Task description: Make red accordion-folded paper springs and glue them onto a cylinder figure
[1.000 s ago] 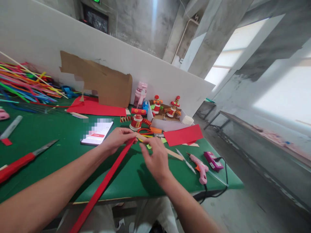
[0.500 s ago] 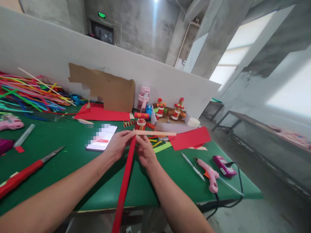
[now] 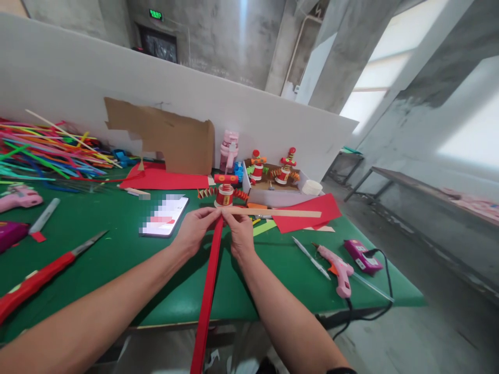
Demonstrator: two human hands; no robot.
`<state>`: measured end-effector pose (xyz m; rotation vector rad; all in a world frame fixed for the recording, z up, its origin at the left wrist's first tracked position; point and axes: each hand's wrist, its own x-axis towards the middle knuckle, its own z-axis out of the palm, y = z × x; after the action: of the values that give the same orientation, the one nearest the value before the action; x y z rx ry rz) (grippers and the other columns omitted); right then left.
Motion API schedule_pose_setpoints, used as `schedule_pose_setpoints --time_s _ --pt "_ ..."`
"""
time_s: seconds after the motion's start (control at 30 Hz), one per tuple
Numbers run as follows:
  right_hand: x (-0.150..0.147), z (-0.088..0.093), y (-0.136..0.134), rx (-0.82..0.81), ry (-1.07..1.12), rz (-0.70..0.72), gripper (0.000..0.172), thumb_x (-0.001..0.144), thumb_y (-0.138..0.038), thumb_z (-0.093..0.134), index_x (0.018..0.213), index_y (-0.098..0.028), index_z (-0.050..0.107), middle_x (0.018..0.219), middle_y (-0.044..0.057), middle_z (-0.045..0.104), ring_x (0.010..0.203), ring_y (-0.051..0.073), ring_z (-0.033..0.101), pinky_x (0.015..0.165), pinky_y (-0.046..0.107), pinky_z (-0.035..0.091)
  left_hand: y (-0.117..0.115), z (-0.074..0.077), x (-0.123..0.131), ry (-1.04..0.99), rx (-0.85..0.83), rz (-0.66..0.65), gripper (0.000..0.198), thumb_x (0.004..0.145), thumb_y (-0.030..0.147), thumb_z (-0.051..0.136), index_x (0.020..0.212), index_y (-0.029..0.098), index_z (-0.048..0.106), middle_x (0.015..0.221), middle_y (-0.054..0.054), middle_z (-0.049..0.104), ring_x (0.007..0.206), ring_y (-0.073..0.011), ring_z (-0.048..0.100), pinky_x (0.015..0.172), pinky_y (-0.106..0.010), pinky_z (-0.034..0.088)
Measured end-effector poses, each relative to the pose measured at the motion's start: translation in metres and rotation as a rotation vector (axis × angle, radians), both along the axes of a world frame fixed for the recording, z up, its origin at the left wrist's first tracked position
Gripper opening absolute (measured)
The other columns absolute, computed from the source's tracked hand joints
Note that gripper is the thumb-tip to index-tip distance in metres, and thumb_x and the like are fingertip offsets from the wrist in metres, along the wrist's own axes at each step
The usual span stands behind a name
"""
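Note:
A long red paper strip (image 3: 208, 291) runs from the bottom edge of the view up to my fingers. My left hand (image 3: 196, 230) pinches its far end from the left. My right hand (image 3: 240, 235) pinches the same spot from the right and also holds a tan paper strip (image 3: 280, 213), which lies crosswise over the red end and points right. Both hands hover just above the green table (image 3: 117, 244). Directly behind the hands stands a small red paper figure (image 3: 224, 193).
A phone (image 3: 166, 215) lies left of the hands. Red-handled scissors (image 3: 42, 272), a marker (image 3: 43, 215) and coloured strips (image 3: 47, 150) are further left. Red paper sheets (image 3: 307, 213), a white box (image 3: 273, 196) with figures, and a pink glue gun (image 3: 336, 269) lie at the right.
My right hand picked up the tan strip from the table and brought it to the end of the red strip, where both hands now pinch together. The view shifted slightly.

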<state>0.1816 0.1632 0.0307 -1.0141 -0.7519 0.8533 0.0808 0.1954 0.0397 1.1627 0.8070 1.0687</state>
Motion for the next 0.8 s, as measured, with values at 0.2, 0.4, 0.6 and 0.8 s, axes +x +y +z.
schedule_pose_setpoints --time_s 0.2,0.4,0.6,0.8 --pt "0.003 -0.002 0.001 0.021 0.045 -0.025 0.021 0.061 -0.037 0.077 0.072 -0.019 0.071 0.081 0.003 0.075 0.086 0.022 0.067 0.085 0.035 0.053 0.002 0.001 -0.002 0.053 0.036 -0.036 0.054 0.054 0.062 0.08 0.081 0.016 0.072 0.076 -0.003 0.072 0.073 -0.018 0.062 0.071 -0.03 0.049" --pt "0.009 -0.003 0.003 -0.056 0.125 0.019 0.023 0.058 -0.034 0.078 0.073 -0.018 0.072 0.079 0.005 0.076 0.081 0.022 0.069 0.08 0.034 0.054 0.014 0.006 -0.01 0.049 0.088 -0.031 0.05 0.056 0.056 0.081 0.085 0.017 0.069 0.083 -0.004 0.07 0.075 -0.0162 0.061 0.07 -0.028 0.049" --pt "0.01 -0.005 0.002 -0.086 0.03 0.028 0.023 0.059 -0.035 0.078 0.072 -0.016 0.073 0.073 0.004 0.074 0.077 0.02 0.067 0.078 0.032 0.052 0.015 0.004 -0.012 0.103 0.14 -0.099 0.042 0.058 0.051 0.082 0.079 0.017 0.069 0.076 -0.002 0.067 0.073 -0.0158 0.059 0.07 -0.027 0.048" --pt "0.009 -0.005 0.001 -0.084 0.014 0.075 0.025 0.059 -0.035 0.079 0.074 -0.016 0.072 0.073 0.003 0.073 0.073 0.018 0.065 0.077 0.031 0.051 0.017 -0.002 -0.01 0.098 0.132 -0.072 0.036 0.058 0.049 0.081 0.07 0.018 0.067 0.066 0.0 0.064 0.064 -0.0135 0.056 0.065 -0.027 0.046"
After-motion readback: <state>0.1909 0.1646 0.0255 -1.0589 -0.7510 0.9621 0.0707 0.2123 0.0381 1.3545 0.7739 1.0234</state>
